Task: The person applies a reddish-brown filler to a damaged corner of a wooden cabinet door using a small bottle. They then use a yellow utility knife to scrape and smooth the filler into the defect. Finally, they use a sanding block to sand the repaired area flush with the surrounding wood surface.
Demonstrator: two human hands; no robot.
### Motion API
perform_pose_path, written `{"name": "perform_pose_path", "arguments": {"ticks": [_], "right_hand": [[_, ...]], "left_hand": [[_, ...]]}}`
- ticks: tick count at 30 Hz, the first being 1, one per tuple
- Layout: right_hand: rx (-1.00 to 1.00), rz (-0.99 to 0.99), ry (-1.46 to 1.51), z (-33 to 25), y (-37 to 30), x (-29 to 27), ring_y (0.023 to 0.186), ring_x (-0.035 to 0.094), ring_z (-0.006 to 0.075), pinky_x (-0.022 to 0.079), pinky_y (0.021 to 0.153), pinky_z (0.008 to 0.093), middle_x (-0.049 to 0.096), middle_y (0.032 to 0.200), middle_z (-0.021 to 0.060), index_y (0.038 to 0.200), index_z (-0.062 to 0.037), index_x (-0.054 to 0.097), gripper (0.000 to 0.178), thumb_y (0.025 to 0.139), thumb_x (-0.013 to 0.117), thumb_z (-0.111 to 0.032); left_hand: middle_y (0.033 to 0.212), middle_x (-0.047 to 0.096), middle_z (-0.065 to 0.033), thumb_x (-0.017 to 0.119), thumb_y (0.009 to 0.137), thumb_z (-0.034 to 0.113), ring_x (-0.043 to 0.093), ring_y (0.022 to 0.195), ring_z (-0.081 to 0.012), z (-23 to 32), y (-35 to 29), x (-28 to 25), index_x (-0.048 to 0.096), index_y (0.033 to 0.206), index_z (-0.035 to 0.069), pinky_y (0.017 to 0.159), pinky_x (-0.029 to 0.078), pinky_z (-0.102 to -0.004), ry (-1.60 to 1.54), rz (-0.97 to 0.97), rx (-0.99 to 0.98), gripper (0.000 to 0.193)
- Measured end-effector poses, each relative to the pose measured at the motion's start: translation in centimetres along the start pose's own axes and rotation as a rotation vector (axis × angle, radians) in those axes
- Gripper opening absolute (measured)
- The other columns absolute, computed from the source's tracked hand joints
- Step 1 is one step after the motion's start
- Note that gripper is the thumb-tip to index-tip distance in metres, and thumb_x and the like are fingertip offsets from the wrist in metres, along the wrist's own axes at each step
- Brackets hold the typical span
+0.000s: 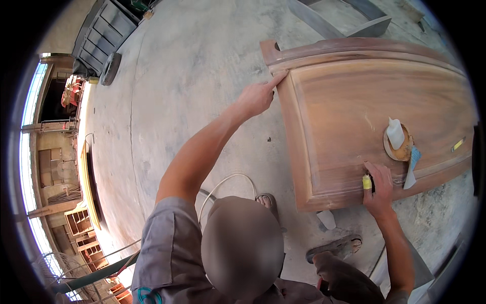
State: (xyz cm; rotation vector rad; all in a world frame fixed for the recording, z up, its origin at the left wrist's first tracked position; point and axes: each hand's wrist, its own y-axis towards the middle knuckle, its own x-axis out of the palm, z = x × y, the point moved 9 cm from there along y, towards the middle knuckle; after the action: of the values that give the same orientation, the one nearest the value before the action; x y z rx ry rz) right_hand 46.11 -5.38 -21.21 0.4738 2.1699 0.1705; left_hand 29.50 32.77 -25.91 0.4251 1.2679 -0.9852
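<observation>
A large brown wooden panel [349,116] with a raised moulded frame lies flat in front of me, to the right. My left hand [257,97] reaches to its far left corner, the index finger stretched out onto the frame joint and the other fingers curled. Nothing shows in that hand. My right hand [379,190] rests on the near edge of the panel, fingers apart, with a yellow wrap [366,182] around the thumb. Beyond it on the panel sits a round tan dish [403,152] with a white plastic bottle [395,133] lying in it. A blue-and-white spreader [412,167] leans by the dish.
A small yellow strip [458,145] lies on the panel's right side. Grey metal frames [349,20] stand on the concrete floor [167,101] beyond. A pale hose [228,177] loops near my feet. A cart with a black wheel [110,69] is at far left.
</observation>
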Motion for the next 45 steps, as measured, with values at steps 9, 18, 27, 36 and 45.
{"name": "perform_pose_path", "arguments": {"ticks": [9, 18, 27, 36, 45], "right_hand": [[-0.059, -0.092, 0.017, -0.6, 1.0, 0.6, 0.097, 0.060, 0.0412, 0.049, 0.087, 0.0490, 0.066, 0.117, 0.0196, 0.133, -0.0036, 0.064, 0.054, 0.080, 0.070, 0.003], [-0.085, -0.123, -0.009, -1.0, 2.0, 1.5, 0.097, 0.062, 0.0408, 0.048, 0.085, 0.0496, 0.067, 0.114, 0.0191, 0.130, -0.0032, 0.064, 0.049, 0.081, 0.069, 0.002], [-0.110, -0.117, -0.020, -0.9, 2.5, 1.7, 0.101, 0.065, 0.0400, 0.049, 0.087, 0.0498, 0.068, 0.117, 0.0185, 0.129, -0.0028, 0.066, 0.049, 0.080, 0.071, 0.000], [-0.112, -0.160, -0.049, -0.7, 2.1, 2.0, 0.103, 0.064, 0.0399, 0.048, 0.088, 0.0507, 0.068, 0.120, 0.0179, 0.131, -0.0039, 0.065, 0.049, 0.082, 0.072, -0.002], [-0.140, -0.129, -0.044, -1.3, 2.3, 1.7, 0.100, 0.063, 0.0385, 0.048, 0.085, 0.0484, 0.066, 0.120, 0.0166, 0.130, -0.0046, 0.066, 0.050, 0.081, 0.074, -0.003]], "left_hand": [[0.116, 0.071, -0.0172, 0.058, 0.102, 0.013, 0.069, 0.101, -0.0404, -8.6, -4.3, 2.9, 0.061, 0.144, 0.015, 0.088, 0.055, -0.0521, -0.059, 0.386, -0.131, 0.043], [0.168, 0.041, -0.0096, 0.061, 0.106, 0.031, 0.031, 0.157, -0.0371, 1.6, -0.5, -1.6, 0.054, 0.156, 0.017, 0.127, 0.028, -0.0543, 0.213, 0.460, 0.356, 0.052], [0.167, 0.041, -0.0165, 0.058, 0.108, 0.027, 0.037, 0.154, -0.0393, -5.2, -0.8, -1.7, 0.053, 0.156, 0.012, 0.122, 0.035, -0.0530, 0.036, 0.657, 0.222, 0.050], [0.167, 0.036, -0.0273, 0.083, 0.091, 0.043, 0.036, 0.154, -0.0435, -4.6, 4.6, -3.0, 0.047, 0.159, 0.006, 0.123, 0.038, -0.0505, -0.328, 0.501, 0.118, 0.085], [0.165, 0.038, -0.0264, 0.080, 0.093, 0.040, 0.046, 0.148, -0.0373, -10.5, 1.1, -1.1, 0.034, 0.165, 0.005, 0.114, 0.049, -0.0485, -0.829, 0.467, -0.170, 0.093]]}}
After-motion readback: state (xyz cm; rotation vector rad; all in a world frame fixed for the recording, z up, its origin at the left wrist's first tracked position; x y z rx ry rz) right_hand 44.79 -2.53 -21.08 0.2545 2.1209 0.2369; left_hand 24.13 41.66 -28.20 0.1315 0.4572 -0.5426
